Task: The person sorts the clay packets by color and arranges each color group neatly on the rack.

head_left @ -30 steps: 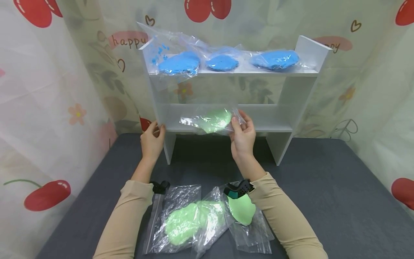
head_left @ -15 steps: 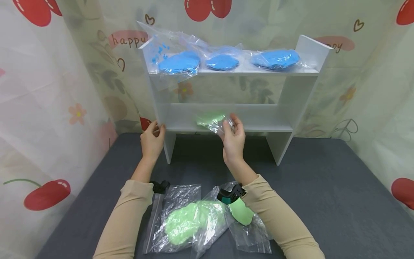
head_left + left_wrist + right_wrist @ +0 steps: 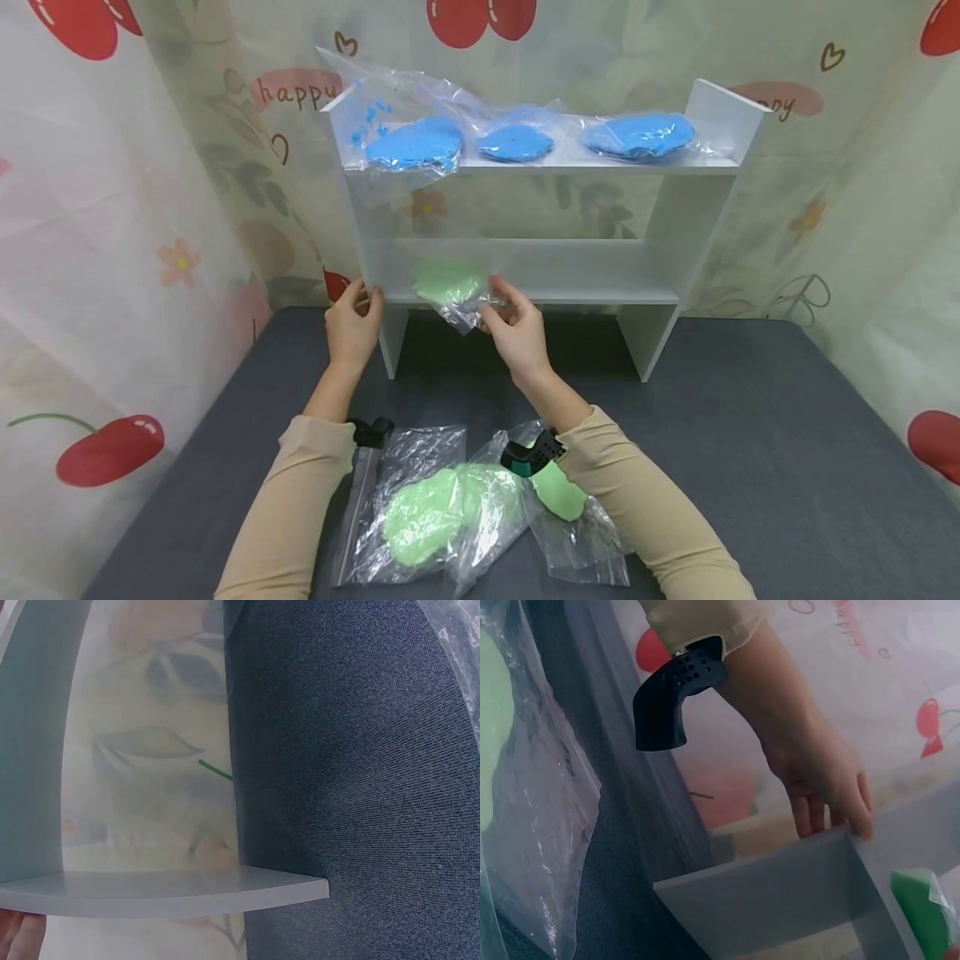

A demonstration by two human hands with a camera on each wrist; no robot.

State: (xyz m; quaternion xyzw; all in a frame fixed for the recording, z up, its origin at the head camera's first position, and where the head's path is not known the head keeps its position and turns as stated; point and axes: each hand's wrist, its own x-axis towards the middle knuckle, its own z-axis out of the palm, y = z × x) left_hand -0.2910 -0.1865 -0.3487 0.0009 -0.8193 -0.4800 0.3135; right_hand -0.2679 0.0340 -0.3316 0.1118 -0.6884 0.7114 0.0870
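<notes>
My left hand (image 3: 352, 329) grips the left side panel of a white two-tier shelf (image 3: 585, 271). In the right wrist view, the thumb and fingers of that hand straddle the panel's edge. My right hand (image 3: 521, 333) pinches the crumpled near end of a clear plastic bag (image 3: 448, 282) with a pale green, soft-looking lump in it. This bag lies over the left part of the lower tier, its near end hanging past the front edge. A corner of the same green lump (image 3: 919, 907) shows in the right wrist view.
Three clear bags with blue lumps (image 3: 416, 146) lie along the top tier. On the dark table (image 3: 765, 450), nearest the person, several clear bags with green lumps (image 3: 423, 517) overlap. A cable (image 3: 806, 292) coils behind the table at right, and patterned cloth hangs around.
My right hand has moved left and a little down, bringing the green bag from the middle of the lower tier to its left part. My left hand stays on the side panel.
</notes>
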